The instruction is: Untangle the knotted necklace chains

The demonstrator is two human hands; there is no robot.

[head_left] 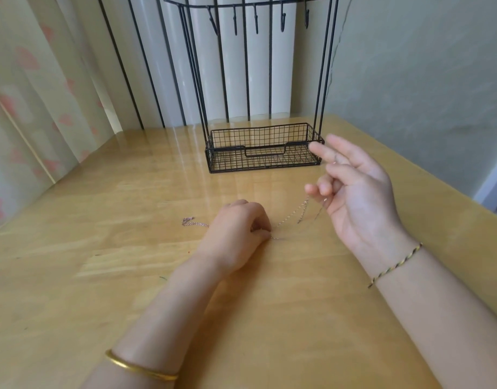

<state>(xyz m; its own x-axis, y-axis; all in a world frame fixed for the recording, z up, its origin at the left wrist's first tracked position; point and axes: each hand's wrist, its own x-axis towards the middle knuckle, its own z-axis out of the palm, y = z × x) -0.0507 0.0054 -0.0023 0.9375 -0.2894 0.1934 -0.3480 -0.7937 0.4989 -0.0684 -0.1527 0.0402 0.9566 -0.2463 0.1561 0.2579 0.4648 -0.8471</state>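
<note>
Both my hands hold the necklace chains low over the wooden table.

My left hand rests on the wood, its curled fingers pinching the chains against the tabletop, with a loose end lying just to its left. My right hand is raised palm-up, its curled fingers gripping the strands that rise to it. The black wire basket stand sits near the far edge, just beyond my right fingertips. Bare wood spreads left and toward me, and the right edge runs near that hand.
</note>
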